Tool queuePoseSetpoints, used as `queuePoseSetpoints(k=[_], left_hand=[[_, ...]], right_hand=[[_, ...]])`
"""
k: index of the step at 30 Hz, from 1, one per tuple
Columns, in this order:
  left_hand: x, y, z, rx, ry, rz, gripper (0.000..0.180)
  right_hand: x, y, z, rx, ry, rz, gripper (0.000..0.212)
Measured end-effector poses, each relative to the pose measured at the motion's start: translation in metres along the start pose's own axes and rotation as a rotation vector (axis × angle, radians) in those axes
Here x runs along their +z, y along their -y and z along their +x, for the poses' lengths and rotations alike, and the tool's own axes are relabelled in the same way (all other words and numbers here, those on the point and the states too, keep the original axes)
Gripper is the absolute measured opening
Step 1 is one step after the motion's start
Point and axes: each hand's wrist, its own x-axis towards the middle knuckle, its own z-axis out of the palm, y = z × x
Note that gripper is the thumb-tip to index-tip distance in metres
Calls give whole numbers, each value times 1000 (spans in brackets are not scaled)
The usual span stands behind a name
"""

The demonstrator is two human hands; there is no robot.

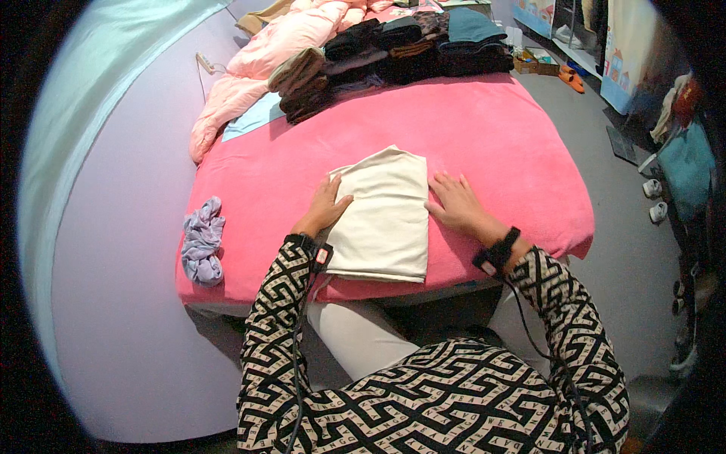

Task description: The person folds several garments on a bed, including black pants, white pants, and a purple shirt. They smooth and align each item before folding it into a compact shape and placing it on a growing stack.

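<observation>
A folded cream-white garment lies flat on the pink bed cover, right in front of me. Its far edge rises to a soft peak, and the near edge runs straight along the bed's front. My left hand rests at its left side, fingers stretched out, the thumb over the cloth. At the opposite side my right hand lies flat on the cover, fingers spread, with the thumb by the garment's right edge. Neither hand grips anything.
Stacks of folded dark clothes line the far side of the bed, beside a pale pink quilt. A crumpled lavender cloth lies at the left edge. Orange slippers and white shoes are on the floor to the right.
</observation>
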Motion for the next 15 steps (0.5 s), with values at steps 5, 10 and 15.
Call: queuePoseSetpoints(k=[5,10,15], left_hand=[[-19,6,-63,-125,-202,-261,81],[-36,-8,-112,-444,-99,-428,78],[-41,-25,-131,-521,81,-942,60]], right_hand=[[-9,15,-64,-112,43,243,75],[-12,38,-83,-54,75,639,81],[-1,60,-41,177,216,1147,82]])
